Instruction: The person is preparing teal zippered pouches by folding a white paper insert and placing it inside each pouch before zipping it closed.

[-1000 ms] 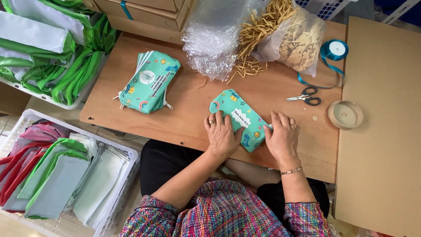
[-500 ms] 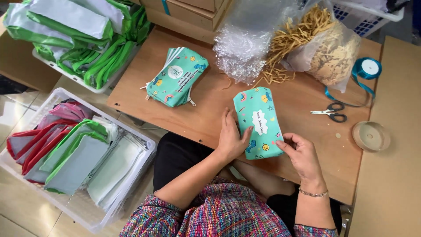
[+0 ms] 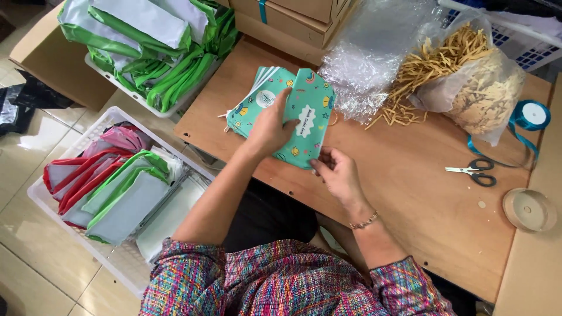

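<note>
Brown wooden tabletop [image 3: 410,193] lies under your hands. Your left hand [image 3: 270,130] grips the teal patterned fabric pouch [image 3: 309,120] from its left side, and your right hand [image 3: 338,173] pinches its lower edge, holding it upright just above the table's left part. Just behind it a stack of matching teal pouches [image 3: 257,102] sits at the left edge. Black-handled scissors [image 3: 475,173] lie toward the right edge.

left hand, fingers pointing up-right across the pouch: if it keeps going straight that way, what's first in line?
Likely the crumpled clear plastic wrap. The left hand lies on the teal pouch with its fingers aimed up and right, and the wrap sits just past the pouch's far edge. Height above the table is unclear.
</note>
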